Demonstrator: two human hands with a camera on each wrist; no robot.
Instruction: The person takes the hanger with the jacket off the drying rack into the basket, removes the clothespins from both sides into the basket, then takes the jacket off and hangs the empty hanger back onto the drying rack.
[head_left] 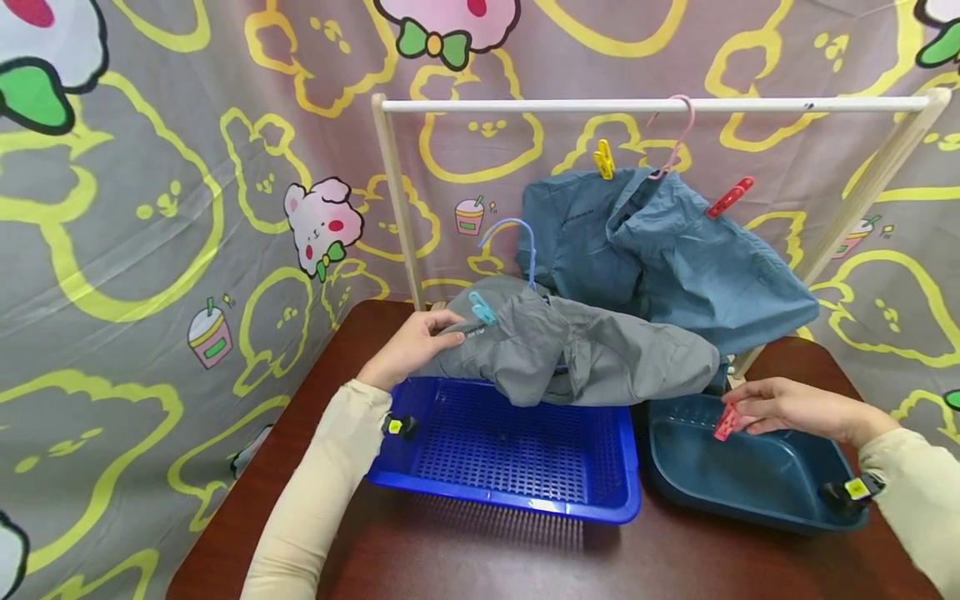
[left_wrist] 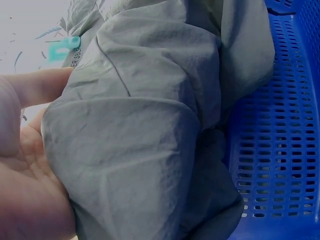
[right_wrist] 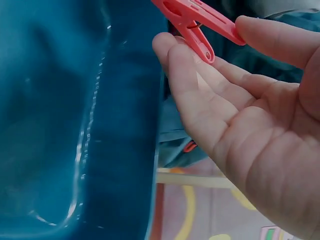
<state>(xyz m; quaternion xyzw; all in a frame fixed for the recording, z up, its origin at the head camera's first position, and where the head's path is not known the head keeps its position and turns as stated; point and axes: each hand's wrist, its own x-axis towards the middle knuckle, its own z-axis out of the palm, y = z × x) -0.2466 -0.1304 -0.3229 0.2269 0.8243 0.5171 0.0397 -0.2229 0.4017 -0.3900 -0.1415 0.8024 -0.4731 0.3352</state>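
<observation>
My left hand [head_left: 416,343] grips the left edge of a grey garment [head_left: 637,354], thumb on top and the other fingers partly hidden behind the cloth in the left wrist view. A turquoise clothespin [head_left: 482,309] is clipped on this garment near small lettering, and a lilac hanger hook [head_left: 532,250] sticks up from its neck. The garment overlaps the back of a blue perforated basket [head_left: 502,492]. Over a dark teal basin [head_left: 757,492], my right hand [head_left: 798,410] pinches a red clothespin [right_wrist: 192,24] by its handle ends between thumb and fingers.
Behind, a blue-grey garment [head_left: 697,267] hangs from a white rail [head_left: 525,106] on a pink hanger [head_left: 684,137], with a yellow clothespin [head_left: 603,160] and a red one on its shoulders. Wooden posts [head_left: 401,208] hold the rail. Patterned cloth surrounds the brown table [head_left: 420,550].
</observation>
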